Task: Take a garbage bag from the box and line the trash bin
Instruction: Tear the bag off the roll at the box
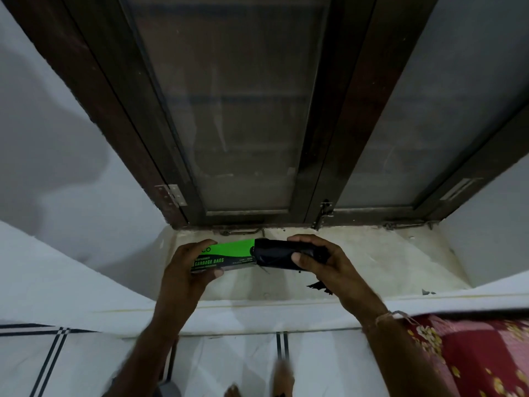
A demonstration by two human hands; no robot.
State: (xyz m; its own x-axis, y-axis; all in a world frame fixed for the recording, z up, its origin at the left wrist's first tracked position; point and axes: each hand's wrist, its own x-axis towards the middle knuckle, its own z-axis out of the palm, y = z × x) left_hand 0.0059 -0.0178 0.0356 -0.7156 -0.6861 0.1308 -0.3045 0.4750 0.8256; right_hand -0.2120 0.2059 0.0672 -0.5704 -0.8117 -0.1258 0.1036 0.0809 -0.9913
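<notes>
Green-black box (226, 257) sat gripped in your left hand (187, 270); your right hand (323, 263) clasped the black roll (276, 255) protruding from it, above the sill (372, 253).

Garbage bag box (229, 257): slim carton, bright green top face, black side panel printed "GARBAGE BAGS" in green. Lying horizontal, held in the air above a pale window sill, right end open. Black garbage bag roll (276, 255) sticks out of that end, in line with the box, glossy and wrinkled. Trash bin not visible.
</notes>
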